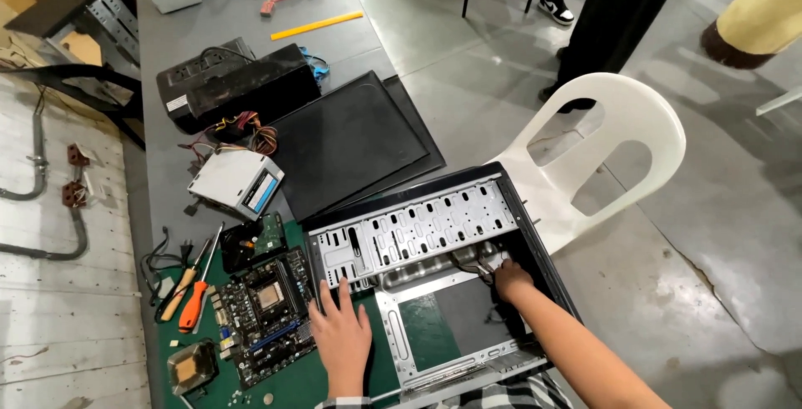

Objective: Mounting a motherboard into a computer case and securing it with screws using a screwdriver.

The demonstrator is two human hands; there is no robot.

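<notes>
Grip of right hand reaches deep into the open computer case, fingers at the cables w/ closure hidden, can't tell. Left hand lies flat, fingers spread, on case edge beside the motherboard, prob. steadying it on the bench.

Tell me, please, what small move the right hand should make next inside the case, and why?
Probably ease the cables clear of the case wall. The right hand is already at them deep inside, while the left hand lies flat on the case edge beside the motherboard, steadying it. Whether the fingers grip a cable is unclear.
</notes>
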